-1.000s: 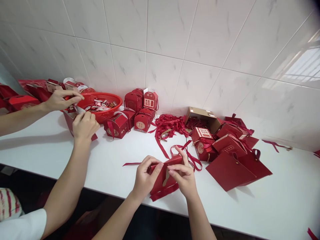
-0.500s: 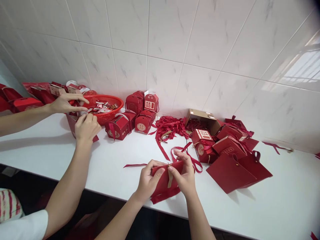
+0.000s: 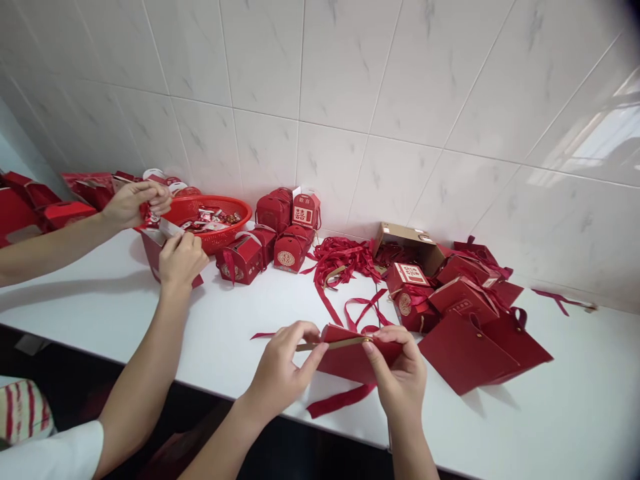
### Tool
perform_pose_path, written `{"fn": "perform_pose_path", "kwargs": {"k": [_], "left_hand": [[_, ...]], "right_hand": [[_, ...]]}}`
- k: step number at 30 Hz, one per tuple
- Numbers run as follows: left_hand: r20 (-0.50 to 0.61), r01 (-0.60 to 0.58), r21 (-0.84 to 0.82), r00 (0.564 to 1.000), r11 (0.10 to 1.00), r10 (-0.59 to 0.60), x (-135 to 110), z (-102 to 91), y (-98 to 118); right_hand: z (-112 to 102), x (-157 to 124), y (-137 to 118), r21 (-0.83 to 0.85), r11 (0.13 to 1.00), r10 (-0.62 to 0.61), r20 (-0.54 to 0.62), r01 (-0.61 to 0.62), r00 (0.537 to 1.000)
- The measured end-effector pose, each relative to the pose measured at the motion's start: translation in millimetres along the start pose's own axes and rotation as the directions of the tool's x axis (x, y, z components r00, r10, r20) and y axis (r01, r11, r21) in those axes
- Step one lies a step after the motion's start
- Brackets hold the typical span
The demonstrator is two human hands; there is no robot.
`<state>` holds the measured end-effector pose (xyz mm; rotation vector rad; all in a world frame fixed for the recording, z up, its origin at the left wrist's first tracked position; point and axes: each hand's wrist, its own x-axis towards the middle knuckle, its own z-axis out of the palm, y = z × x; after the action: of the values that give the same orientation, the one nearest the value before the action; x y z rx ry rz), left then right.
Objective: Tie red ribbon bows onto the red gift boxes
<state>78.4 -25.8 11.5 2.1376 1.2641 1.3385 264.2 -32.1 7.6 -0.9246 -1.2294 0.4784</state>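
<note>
Pinching a tan strip (image 3: 340,345) between thumb and forefinger of the left hand (image 3: 287,363), almost closed, along the upper edge of a red bag (image 3: 345,365). Gripping the bag's other side with the right hand (image 3: 403,367), equally narrow, with thumb at a small gold-coloured fitting (image 3: 367,340) on the strip. Holding the bag over the front part of the white bench (image 3: 540,400), left of a standing red bag (image 3: 460,353). Hidden behind the paper: the far face of the held bag and several fingertips. Too small to make out: the exact seat of the fitting. Showing just below the bag, a red ribbon (image 3: 343,401); impossible to tell if joined or loose. Cut off at the lower border: both forearms.
</note>
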Motion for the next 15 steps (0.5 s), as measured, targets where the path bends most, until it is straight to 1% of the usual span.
{"fn": "perform_pose_path", "kwargs": {"k": [1, 2, 3, 4, 6, 8, 10, 12, 14, 15], "left_hand": [[0.082, 0.024, -0.001, 0.996, 1.0, -0.024, -0.9, -2.8, -0.4], [0.135, 0.034, -0.005, 0.99, 0.999, -0.033, -2.1, -4.9, -1.5], [0.155, 0.031, -0.016, 0.988, 0.999, -0.028, -3.4, -6.8, -3.0], [0.148, 0.022, -0.037, 0.989, 0.999, -0.016, -4.5, -9.0, -4.8], [0.085, -0.007, -0.129, 0.996, 0.992, 0.018, -5.0, -15.6, -6.9], [-0.013, -0.032, -0.288, 0.999, 0.957, 0.03, -2.5, -25.1, -4.5], [-0.119, -0.087, -0.465, 0.992, 0.881, 0.035, 3.5, -34.7, 4.0], [-0.207, -0.154, -0.6, 0.978, 0.785, 0.034, 12.1, -41.0, 17.0], [-0.257, -0.189, -0.669, 0.966, 0.718, 0.015, 21.3, -43.0, 30.2], [-0.264, -0.184, -0.681, 0.965, 0.709, -0.003, 25.3, -42.7, 35.6]], "right_hand": [[-1.7, -0.2, -0.7, 0.002, 1.0, 0.001, -0.011, -0.001, 1.0], [-3.2, -0.5, -1.0, 0.004, 1.0, 0.001, -0.018, -0.001, 1.0], [-4.4, -0.9, -1.1, 0.003, 1.0, -0.002, -0.021, 0.002, 1.0], [-5.3, -1.5, -1.1, 0.001, 1.0, -0.006, -0.019, 0.006, 1.0], [-6.1, -2.8, -1.7, -0.013, 1.0, -0.024, -0.006, 0.024, 1.0], [-5.5, -4.9, -4.1, -0.032, 0.998, -0.062, 0.028, 0.063, 0.998], [-3.7, -8.3, -8.8, -0.038, 0.991, -0.124, 0.089, 0.128, 0.988], [-1.5, -12.8, -15.6, -0.017, 0.982, -0.182, 0.166, 0.187, 0.969], [0.3, -17.5, -22.6, 0.018, 0.975, -0.22, 0.237, 0.222, 0.946], [0.7, -19.5, -25.7, 0.034, 0.972, -0.233, 0.263, 0.233, 0.936]]}}
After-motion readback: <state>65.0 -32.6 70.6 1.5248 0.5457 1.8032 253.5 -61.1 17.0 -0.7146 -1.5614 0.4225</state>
